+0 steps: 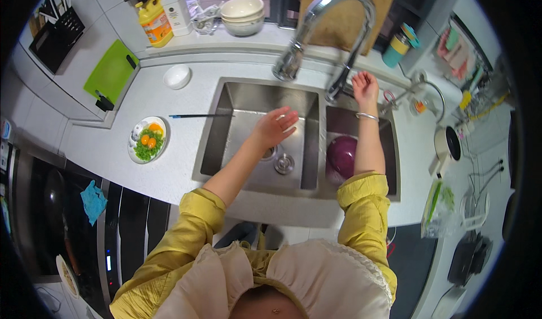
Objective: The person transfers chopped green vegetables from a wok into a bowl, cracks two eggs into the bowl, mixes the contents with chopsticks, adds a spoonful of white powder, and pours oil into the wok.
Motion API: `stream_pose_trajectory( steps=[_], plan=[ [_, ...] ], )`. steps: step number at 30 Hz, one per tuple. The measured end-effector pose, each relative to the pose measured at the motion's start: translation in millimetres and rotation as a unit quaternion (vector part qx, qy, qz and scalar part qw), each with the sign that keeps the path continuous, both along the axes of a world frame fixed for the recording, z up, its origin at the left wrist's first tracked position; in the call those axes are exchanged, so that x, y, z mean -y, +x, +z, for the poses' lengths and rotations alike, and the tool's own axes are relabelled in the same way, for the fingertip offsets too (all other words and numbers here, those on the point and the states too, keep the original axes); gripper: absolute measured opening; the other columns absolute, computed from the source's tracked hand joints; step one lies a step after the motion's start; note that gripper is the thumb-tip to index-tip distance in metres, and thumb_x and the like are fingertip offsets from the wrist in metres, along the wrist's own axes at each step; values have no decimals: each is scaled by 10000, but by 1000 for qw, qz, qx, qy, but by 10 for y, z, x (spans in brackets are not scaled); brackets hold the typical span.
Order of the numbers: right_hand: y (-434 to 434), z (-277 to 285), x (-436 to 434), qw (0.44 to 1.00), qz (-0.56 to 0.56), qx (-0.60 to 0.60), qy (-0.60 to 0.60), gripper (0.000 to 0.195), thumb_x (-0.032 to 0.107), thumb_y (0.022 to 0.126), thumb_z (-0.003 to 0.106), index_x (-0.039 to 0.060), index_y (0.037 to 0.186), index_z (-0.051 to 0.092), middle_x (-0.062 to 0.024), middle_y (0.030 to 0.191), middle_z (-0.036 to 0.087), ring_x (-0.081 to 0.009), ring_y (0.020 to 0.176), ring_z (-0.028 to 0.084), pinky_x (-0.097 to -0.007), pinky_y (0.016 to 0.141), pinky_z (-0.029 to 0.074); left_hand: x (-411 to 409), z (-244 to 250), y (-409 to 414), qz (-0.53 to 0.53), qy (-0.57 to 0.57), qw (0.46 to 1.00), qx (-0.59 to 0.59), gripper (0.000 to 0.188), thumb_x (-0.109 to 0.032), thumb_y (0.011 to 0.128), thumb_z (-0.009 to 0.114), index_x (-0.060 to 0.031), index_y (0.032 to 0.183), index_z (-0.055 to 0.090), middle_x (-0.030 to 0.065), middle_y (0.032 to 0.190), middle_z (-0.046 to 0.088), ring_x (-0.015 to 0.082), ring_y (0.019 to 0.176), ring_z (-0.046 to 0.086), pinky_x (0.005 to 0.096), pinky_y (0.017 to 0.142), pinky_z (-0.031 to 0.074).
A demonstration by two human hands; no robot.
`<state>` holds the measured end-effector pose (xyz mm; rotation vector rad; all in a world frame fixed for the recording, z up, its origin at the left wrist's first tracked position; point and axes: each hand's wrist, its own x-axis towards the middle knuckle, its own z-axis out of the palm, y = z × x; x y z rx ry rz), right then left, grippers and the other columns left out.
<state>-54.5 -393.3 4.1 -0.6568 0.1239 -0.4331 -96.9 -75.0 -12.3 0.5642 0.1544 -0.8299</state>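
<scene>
My left hand (276, 126) is over the large basin of the stainless steel sink (264, 90), fingers apart and nothing in it. Beside the handle of the chrome faucet (337, 84), my right hand (366, 88) is raised with its palm showing and holds nothing; contact with the handle cannot be told. The faucet's spray head (290, 63) hangs above the back of the large basin. A purple bowl (342, 156) lies in the small basin, partly hidden by my right forearm. Dark chopsticks (194, 116) lie across the sink's left rim.
On the left counter stand a plate of eggs and chopped greens (148, 141) and a small white bowl (176, 76). Stacked bowls (242, 16), a yellow detergent bottle (155, 21) and a pump bottle (175, 12) line the ledge. A blue cloth (93, 202) lies by the stove.
</scene>
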Motion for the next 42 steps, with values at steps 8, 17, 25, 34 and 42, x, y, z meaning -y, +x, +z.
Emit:
stream_pose_trajectory(
  steps=[8,17,25,34,42],
  plan=[
    [-114,-378,-1220,908,42,-101,-405,200,208,805,424,45,796,539,-45,768,540,-119,696,509,-247,679,409,-117,-1315,617,36,-8,998,46,349,-288,782,412,-78,1059,446,109,1071,484,222,985,455,374,794,362],
    [-160,-1681,-2728,920,297,-241,-77,305,289,822,397,84,1028,489,-7,913,505,-100,813,453,-244,730,372,-36,-1168,350,150,223,959,-93,265,-324,802,376,-90,796,500,50,736,515,163,695,485,300,614,399],
    [-32,-2008,-2753,936,239,-168,-195,155,122,758,491,-1,851,503,-32,726,538,-116,603,493,-237,497,406,-327,-1695,460,223,366,904,5,240,-142,743,464,1,922,532,79,747,555,169,625,517,262,547,417],
    [-121,-1690,-2626,933,223,-233,-160,90,51,704,517,-12,768,522,-37,636,542,-103,456,487,-202,417,404,-268,-1402,452,223,214,947,-90,122,-112,748,442,-39,747,540,16,526,472,98,357,380,215,318,321],
    [-56,-1617,-2640,909,192,-212,-305,75,83,706,515,10,701,532,-25,604,530,-82,491,481,-199,431,392,-120,-1455,519,353,372,850,-123,55,4,683,464,-36,697,499,84,616,527,180,466,503,268,344,360]
  ],
)
